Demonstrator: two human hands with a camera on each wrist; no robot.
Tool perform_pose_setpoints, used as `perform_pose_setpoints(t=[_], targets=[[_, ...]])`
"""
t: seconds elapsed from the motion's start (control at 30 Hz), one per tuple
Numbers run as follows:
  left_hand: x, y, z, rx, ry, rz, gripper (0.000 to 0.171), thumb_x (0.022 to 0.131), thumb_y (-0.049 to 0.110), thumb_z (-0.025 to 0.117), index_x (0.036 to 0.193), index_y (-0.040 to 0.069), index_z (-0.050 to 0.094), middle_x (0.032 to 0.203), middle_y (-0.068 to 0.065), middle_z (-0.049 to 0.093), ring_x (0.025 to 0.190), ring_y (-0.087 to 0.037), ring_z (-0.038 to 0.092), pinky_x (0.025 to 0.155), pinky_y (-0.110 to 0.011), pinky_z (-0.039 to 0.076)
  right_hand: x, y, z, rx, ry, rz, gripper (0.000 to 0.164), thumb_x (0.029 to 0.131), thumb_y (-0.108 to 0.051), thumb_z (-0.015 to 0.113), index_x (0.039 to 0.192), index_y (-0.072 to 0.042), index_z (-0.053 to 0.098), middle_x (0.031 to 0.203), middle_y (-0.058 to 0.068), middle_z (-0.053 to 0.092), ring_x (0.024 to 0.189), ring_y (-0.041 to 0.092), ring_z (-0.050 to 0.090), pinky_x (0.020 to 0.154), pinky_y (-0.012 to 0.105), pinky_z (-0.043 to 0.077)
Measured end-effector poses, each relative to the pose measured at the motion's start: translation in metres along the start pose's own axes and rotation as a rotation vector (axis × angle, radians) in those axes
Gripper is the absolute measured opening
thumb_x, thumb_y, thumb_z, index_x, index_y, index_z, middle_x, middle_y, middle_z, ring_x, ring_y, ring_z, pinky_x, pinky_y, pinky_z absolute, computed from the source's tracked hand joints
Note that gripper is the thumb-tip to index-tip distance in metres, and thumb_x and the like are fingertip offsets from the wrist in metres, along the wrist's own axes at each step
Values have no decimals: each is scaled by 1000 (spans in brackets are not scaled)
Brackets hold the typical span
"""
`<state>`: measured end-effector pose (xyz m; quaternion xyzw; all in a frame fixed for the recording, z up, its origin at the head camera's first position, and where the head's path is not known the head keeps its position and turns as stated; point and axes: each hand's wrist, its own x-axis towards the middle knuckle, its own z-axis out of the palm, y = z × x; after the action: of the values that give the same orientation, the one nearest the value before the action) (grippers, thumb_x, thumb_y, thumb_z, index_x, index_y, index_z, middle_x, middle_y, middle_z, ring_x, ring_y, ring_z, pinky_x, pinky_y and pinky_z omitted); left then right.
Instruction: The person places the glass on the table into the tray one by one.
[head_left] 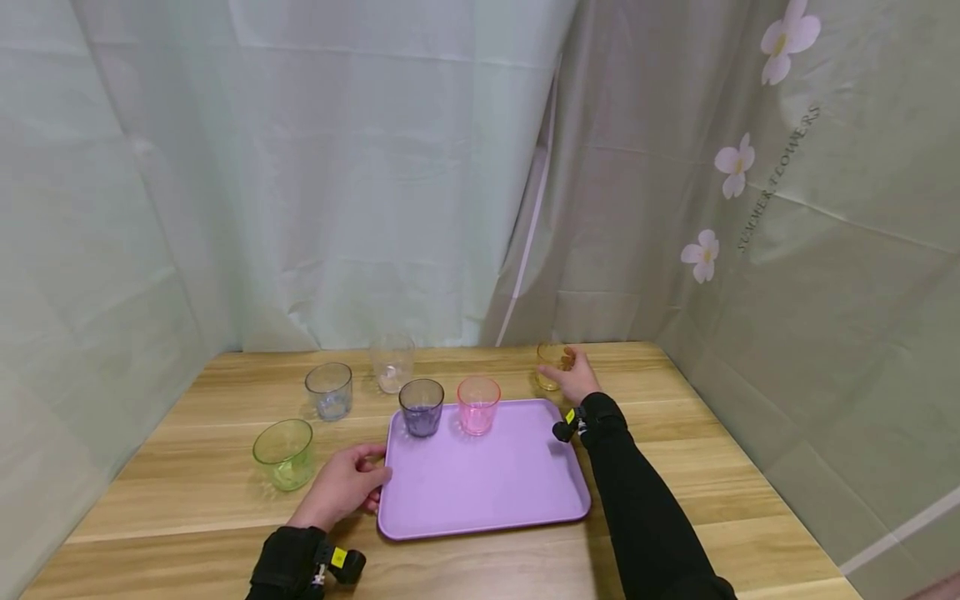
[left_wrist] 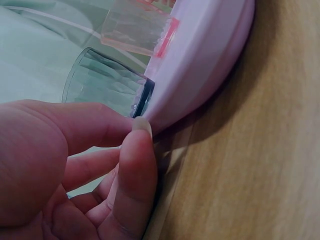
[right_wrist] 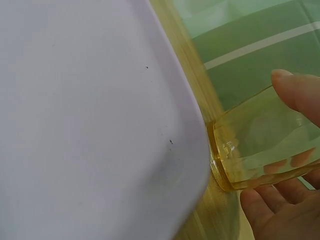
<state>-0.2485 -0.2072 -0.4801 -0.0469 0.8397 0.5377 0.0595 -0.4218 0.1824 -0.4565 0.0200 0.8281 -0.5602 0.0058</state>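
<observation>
A purple tray (head_left: 487, 475) lies on the table, carrying a dark violet glass (head_left: 422, 408) and a pink glass (head_left: 478, 407) along its far edge. My left hand (head_left: 347, 485) pinches the tray's left rim between thumb and forefinger; the left wrist view shows the thumb (left_wrist: 136, 172) at the rim. Past the tray's far right corner, my right hand (head_left: 577, 377) grips a yellow glass (head_left: 550, 367). In the right wrist view, thumb and fingers are on opposite sides of that yellow glass (right_wrist: 260, 145), whose base is on the table beside the tray.
Left of the tray stand a green glass (head_left: 287, 458) and a bluish-grey glass (head_left: 330, 392). A clear glass (head_left: 393, 367) is behind the violet one. Curtains (head_left: 375, 183) hang close behind the wooden table (head_left: 172, 475) and along both sides.
</observation>
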Motion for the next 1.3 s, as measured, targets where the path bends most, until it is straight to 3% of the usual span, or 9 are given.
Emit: perform_pose_setpoints(t=[0.6,1.3], targets=[[-1,4,-1,19,-1,-9,51,100,5,71,147,-10,60,92,-12,66,64,-19,65,58,-33,63,11,2,-12,-31,-1,3,92,103,-33,78,170,-3,23,172,28,35,162,45,34,135,58,32],[-1,2,-2,26,-9,-1,53,100,5,71,148,-11,59,92,-12,67,63,-19,65,58,-33,63,-4,-1,-27,-84,27,-43,89,105,-36,75,170,-1,25,170,29,37,160,46,37,134,59,34]])
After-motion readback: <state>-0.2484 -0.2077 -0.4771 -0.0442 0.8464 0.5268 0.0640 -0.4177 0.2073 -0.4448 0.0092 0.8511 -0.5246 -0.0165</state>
